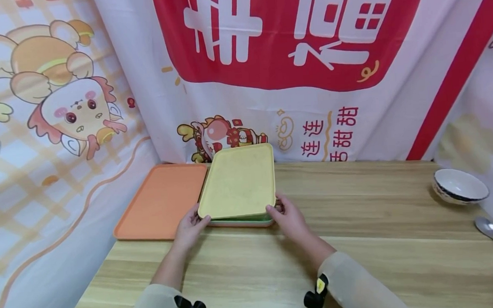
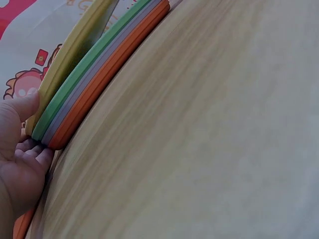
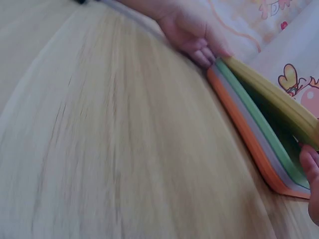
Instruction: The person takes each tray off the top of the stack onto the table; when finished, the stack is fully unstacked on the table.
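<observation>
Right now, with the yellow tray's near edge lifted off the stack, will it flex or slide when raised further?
The yellow tray probably stays stiff: held only at its near corners by the left hand and right hand, it shows no sag. It looks thin, so likely light. Its smooth rim may slip, or drag the green tray beneath.

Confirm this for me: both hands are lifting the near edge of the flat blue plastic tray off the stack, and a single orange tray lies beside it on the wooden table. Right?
Not quite: the tray being lifted is yellow, not blue. In the head view the left hand and right hand hold the near edge of the flat yellow plastic tray, tilted up off the stack of trays. The single orange tray does lie beside it on the wooden table.
</observation>
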Demonstrator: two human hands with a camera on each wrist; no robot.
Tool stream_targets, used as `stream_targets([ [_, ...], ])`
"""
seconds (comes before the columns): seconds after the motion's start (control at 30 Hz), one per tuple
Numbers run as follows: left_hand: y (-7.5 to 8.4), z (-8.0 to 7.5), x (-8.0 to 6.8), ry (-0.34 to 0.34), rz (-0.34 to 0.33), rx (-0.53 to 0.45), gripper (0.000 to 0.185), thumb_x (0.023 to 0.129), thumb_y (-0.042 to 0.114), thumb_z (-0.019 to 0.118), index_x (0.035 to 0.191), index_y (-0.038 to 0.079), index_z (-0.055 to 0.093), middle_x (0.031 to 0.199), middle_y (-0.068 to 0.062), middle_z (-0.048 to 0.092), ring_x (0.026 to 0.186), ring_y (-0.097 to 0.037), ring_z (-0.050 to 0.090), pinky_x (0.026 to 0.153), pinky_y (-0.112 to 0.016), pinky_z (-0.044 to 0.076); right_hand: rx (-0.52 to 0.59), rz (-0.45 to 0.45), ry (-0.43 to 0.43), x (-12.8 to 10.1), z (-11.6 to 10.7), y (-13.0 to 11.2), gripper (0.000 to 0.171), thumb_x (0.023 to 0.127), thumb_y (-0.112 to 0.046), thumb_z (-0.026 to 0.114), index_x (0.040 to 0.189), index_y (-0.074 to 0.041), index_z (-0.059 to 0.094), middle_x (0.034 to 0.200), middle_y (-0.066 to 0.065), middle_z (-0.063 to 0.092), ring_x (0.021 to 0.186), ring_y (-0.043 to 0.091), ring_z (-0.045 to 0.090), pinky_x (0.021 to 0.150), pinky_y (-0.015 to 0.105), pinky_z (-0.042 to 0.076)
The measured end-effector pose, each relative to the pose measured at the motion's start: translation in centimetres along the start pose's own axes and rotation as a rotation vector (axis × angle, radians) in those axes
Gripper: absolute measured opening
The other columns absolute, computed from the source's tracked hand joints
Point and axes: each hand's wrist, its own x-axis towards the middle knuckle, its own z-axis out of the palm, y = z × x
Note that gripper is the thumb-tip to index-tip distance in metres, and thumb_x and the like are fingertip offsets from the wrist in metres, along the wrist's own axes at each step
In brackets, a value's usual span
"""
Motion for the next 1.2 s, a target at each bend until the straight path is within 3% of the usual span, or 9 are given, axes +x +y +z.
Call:
stream_targets([
  [0.17,0.1,-0.1,-0.1,0.002,-0.003,-0.02,0.075,0.097,0.017,0.061,0.154,-0.005,0.018,0.159,-0.028,0.021,0.149,-0.038,0.021,0.124,-0.044,0.024,0.327,0.102,-0.062,0.2,0.5,-0.5,0.064,0.099,-0.004,0.054,0.153,0.0,0.021,0.126,0.035,0.056,0.085,0.018,0.069,0.083,0.029,0.062],
  [0.33,-0.1,0.1,0.0,0.005,0.006,-0.045,0.074,0.096,0.013,0.062,0.153,-0.007,0.018,0.157,-0.03,0.024,0.148,-0.039,0.023,0.124,-0.044,0.024,0.488,0.196,-0.078,0.6,0.7,-0.1,0.069,0.098,0.002,0.05,0.156,-0.006,0.015,0.129,0.036,0.051,0.082,0.013,0.066,0.078,0.023,0.062],
  [0.67,0.0,0.2,-0.4,-0.008,0.004,-0.012,0.082,0.094,0.022,0.066,0.154,-0.004,0.017,0.16,-0.027,0.019,0.15,-0.037,0.019,0.125,-0.044,0.021,0.584,0.151,-0.057,0.1,-0.7,-0.5,0.07,0.096,0.009,0.047,0.156,-0.006,0.015,0.124,0.028,0.05,0.085,0.013,0.064,0.08,0.024,0.061],
  [0.83,0.2,0.4,-0.3,-0.013,0.024,-0.016,0.082,0.093,0.017,0.067,0.154,-0.005,0.017,0.159,-0.029,0.02,0.15,-0.038,0.018,0.125,-0.045,0.02,0.584,0.113,-0.055,-0.3,-3.0,-1.1,0.07,0.095,0.009,0.045,0.157,-0.007,0.015,0.123,0.023,0.053,0.085,0.01,0.065,0.083,0.024,0.06],
  [1.0,0.0,0.6,-0.2,-0.012,0.041,-0.016,0.079,0.092,0.007,0.066,0.153,-0.007,0.018,0.158,-0.03,0.022,0.149,-0.04,0.02,0.125,-0.047,0.021,0.614,0.119,-0.055,-1.2,-5.4,-1.5,0.069,0.096,0.009,0.044,0.157,-0.007,0.014,0.11,0.007,0.059,0.084,0.008,0.066,0.08,0.02,0.06],
  [1.2,-0.3,0.7,-0.3,0.005,0.016,0.001,0.08,0.093,0.007,0.065,0.153,-0.007,0.015,0.159,-0.03,0.017,0.149,-0.042,0.017,0.125,-0.048,0.02,0.595,0.098,-0.047,-2.6,-8.6,-1.8,0.067,0.098,0.006,0.043,0.157,-0.005,0.011,0.103,-0.005,0.061,0.085,0.006,0.066,0.085,0.021,0.059],
])
